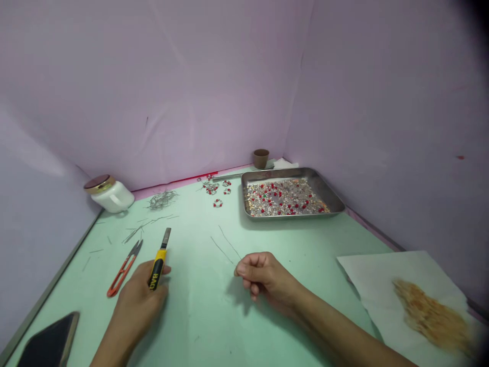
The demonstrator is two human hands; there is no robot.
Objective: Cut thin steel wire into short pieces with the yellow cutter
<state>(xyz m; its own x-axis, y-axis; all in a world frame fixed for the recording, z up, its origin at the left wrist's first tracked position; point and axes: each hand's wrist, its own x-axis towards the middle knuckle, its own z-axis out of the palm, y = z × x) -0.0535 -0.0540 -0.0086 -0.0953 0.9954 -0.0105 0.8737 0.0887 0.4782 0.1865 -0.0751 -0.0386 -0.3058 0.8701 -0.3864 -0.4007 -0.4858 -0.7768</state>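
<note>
My left hand [143, 293] is closed around a yellow-and-black handled tool [158, 267] with a flat, blunt metal tip pointing away from me; its exact kind does not show. My right hand [263, 275] pinches a thin wire [225, 242] between thumb and fingers. Two strands of it stick out up and to the left; the pinched part is hidden. Orange-handled thread snips [123, 272] lie just left of my left hand. Beyond both hands are small rings of red and clear beads [217, 203], some in a heap.
A metal tray [292, 217] of mixed beads stands at back right, a brown cup [261, 159] behind it. Cut wires [162, 200] lie at back left near a white lidded jar [118, 199]. A phone [49, 341] and a stained white sheet [370, 280] lie near the front. Walls enclose the table.
</note>
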